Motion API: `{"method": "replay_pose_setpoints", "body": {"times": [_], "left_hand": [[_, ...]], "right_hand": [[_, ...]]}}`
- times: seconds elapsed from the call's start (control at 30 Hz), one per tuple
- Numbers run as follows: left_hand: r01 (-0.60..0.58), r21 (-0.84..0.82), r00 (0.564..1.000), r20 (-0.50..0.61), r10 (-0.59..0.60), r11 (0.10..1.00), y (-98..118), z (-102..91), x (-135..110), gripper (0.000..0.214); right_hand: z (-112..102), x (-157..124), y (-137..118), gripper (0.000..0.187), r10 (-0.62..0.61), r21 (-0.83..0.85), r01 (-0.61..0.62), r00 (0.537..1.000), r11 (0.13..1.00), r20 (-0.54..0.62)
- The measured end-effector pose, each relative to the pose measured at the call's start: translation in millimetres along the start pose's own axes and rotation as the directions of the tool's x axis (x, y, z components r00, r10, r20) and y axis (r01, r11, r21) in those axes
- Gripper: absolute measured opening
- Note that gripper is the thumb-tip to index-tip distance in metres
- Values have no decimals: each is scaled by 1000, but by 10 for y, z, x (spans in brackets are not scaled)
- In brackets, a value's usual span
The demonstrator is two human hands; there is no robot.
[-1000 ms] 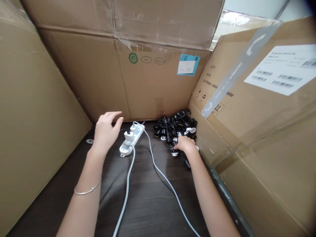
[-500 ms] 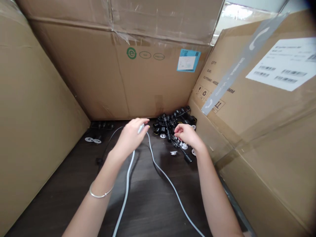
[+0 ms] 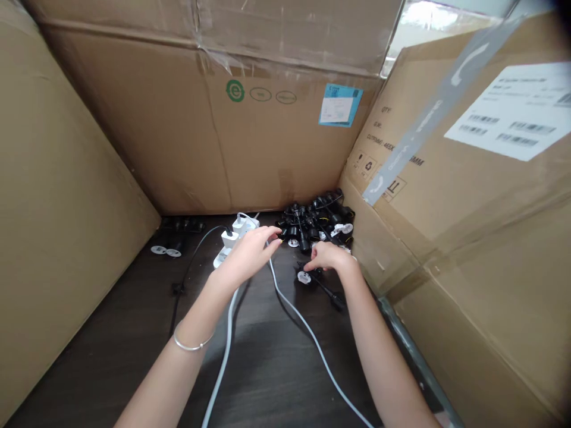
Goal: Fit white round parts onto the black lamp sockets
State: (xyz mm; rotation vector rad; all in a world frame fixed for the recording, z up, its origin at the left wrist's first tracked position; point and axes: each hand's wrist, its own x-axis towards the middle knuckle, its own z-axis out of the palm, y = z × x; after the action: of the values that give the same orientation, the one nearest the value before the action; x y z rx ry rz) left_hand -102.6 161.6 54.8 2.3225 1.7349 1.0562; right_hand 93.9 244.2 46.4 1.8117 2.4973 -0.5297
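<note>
My right hand (image 3: pixel 330 257) is closed, its fingertips pinching a black corded piece (image 3: pixel 325 286). That piece has a dark cylindrical end at the lower right, and a round white disc (image 3: pixel 304 277) shows just below my fingertips. Over the table, my left hand (image 3: pixel 257 248) hangs with thumb and fingers apart and nothing visible between them. It partly covers a white power strip (image 3: pixel 219 260) with white plug adapters (image 3: pixel 229 239) in it. A thin white cable (image 3: pixel 277 286) passes close by the left fingertips.
A heap of black corded parts with white discs (image 3: pixel 303 223) lies against the back cardboard box (image 3: pixel 178 131). More boxes wall in the left (image 3: pixel 66 208) and right (image 3: pixel 468 238). A black cable (image 3: pixel 191 258) and two white discs (image 3: pixel 166 251) lie at left on the dark table (image 3: pixel 267 368).
My left hand has moved slightly right and down, uncovering the power strip and adapters. My right hand has come down and toward me, with the black corded piece at its fingertips.
</note>
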Motion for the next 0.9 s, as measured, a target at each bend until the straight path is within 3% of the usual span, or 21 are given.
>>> {"method": "replay_pose_setpoints", "body": {"times": [0.2,0.4,0.5,0.6,0.7,0.8,0.9], "left_hand": [[-2,-15,1000,-22,2,1000,12,-25,0,31],[6,-2,1000,-3,-6,1000,17,-21,4,32],[-4,-2,1000,13,4,1000,37,-10,-2,33],[-5,-60,1000,23,6,998,89,12,-10,34],[46,-229,994,108,-21,972,153,58,-18,39],[99,-387,972,237,-4,917,182,110,-18,37],[137,-485,955,296,15,864,144,101,-6,25]], "right_hand": [[121,-15,-281,30,-16,-114,15,1000,993,-8],[12,-26,-62,21,-88,-21,89,996,996,13],[-100,-61,68,23,-176,177,185,982,967,-70],[-181,-95,87,30,-226,454,339,931,824,-285],[-194,-111,-31,32,-181,596,446,874,668,-451],[-157,-132,-221,34,-124,672,511,835,536,-536],[-127,-177,-372,37,-121,715,553,819,428,-561]]}}
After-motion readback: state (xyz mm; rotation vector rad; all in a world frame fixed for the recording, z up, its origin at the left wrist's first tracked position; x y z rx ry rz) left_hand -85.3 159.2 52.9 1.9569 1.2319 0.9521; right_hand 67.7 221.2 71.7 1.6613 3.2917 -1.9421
